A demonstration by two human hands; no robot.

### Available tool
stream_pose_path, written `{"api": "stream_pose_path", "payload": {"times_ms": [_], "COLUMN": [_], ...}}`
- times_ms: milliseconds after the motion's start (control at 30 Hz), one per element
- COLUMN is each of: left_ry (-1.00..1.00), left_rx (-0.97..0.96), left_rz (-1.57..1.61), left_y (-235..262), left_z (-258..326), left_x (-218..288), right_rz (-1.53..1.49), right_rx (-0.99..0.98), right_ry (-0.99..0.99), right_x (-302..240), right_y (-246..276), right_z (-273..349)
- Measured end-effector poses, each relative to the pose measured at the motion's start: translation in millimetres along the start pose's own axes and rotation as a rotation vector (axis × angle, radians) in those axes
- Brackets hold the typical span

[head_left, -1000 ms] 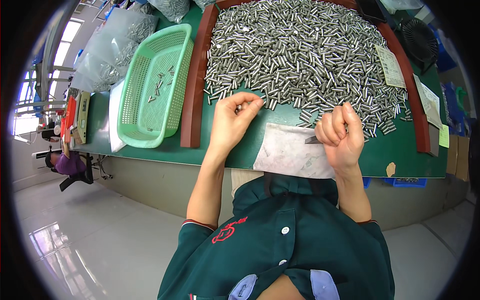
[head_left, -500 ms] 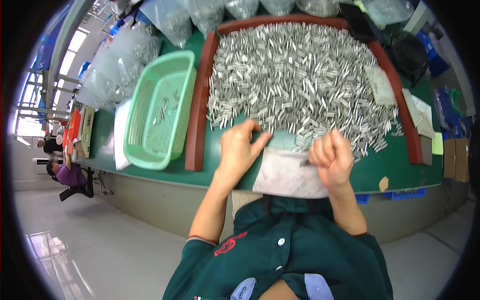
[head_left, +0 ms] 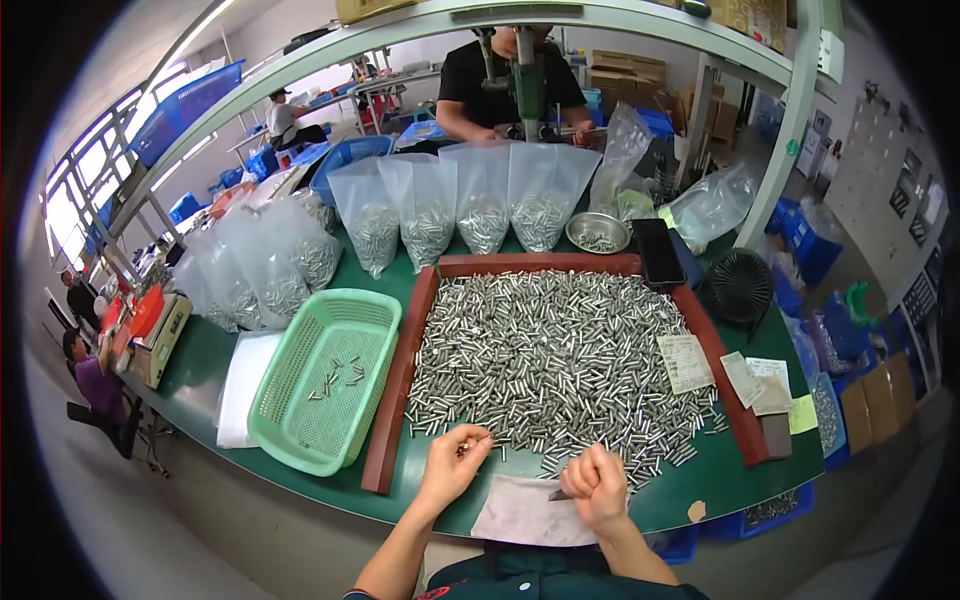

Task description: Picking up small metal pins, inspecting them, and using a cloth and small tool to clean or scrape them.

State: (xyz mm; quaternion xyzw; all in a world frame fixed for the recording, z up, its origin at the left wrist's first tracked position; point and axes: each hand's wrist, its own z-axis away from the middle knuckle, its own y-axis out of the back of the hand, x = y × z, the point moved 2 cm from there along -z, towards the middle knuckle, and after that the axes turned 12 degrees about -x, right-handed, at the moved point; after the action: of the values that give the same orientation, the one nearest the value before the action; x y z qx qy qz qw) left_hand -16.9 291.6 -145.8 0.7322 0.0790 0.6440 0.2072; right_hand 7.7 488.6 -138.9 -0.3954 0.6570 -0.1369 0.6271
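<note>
A broad layer of small silvery metal pins (head_left: 550, 350) covers the green tabletop inside a red-brown frame (head_left: 398, 400). At the layer's near edge is my left hand (head_left: 452, 472), its fingers curled in and thumb tip meeting the forefinger; something small and dark shows in the curl. My right hand (head_left: 597, 488) is closed in a fist over the right part of a white cloth (head_left: 520, 515) at the table's front edge. From the fist's left side a short dark grey piece (head_left: 558, 495) pokes out, its kind unclear. Left of the frame, a light green basket (head_left: 270, 400) holds several pins.
Clear bags of pins (head_left: 430, 225) line the back and left. Behind the frame stand a metal bowl (head_left: 598, 235) and a black phone (head_left: 658, 252). Paper slips (head_left: 686, 363) lie at the right, near a black round basket (head_left: 740, 285). A person (head_left: 510, 95) works across the table.
The head view has tilted up, showing the bench beyond. My left thumb and fingers, apart before, have drawn together. My right hand stays closed over the cloth.
</note>
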Motion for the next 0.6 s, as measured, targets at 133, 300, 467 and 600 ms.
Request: {"api": "stream_pose_path", "payload": {"times_ms": [133,300,467,600], "left_ry": [0.232,0.273,0.250,0.223], "left_rx": [-0.196,-0.137,-0.125,-0.148], "left_rz": [1.088,1.015,0.867,0.855], "left_y": [2,-2,-2,-3], "left_z": [2,1,-6,-6], "left_x": [-8,-16,-8,-17], "right_rz": [-0.001,0.009,-0.057,-0.052], "right_rx": [-0.005,0.025,0.077,0.019], "right_ry": [-0.005,-0.023,0.008,0.032], "right_x": [-2,0,-3,1], "right_y": [0,7,6,10], "right_z": [0,-8,-13,-16]}}
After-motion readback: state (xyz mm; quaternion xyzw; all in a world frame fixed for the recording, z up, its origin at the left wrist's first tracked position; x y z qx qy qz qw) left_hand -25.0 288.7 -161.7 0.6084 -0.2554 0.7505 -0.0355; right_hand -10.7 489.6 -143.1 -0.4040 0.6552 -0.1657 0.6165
